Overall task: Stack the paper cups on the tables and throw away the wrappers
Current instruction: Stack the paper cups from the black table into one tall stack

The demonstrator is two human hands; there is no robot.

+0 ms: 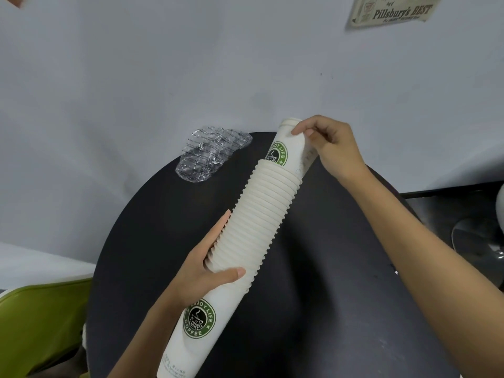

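Observation:
A long stack of white paper cups (253, 222) with green coffee logos slants from the lower middle up to the right, above a round black table (313, 282). My left hand (207, 271) grips the stack low down, thumb across the front. My right hand (327, 143) holds the topmost cup (289, 148), fingertips on its upturned base; that cup is nested partway into the stack. A crumpled clear plastic wrapper (210, 154) lies at the table's far edge, left of the stack and apart from both hands.
A pale wall stands close behind the table, with a paper sign (392, 10) at the upper right. A green chair (38, 331) is at the lower left. A dark ledge and a metal fan base (477, 238) lie to the right.

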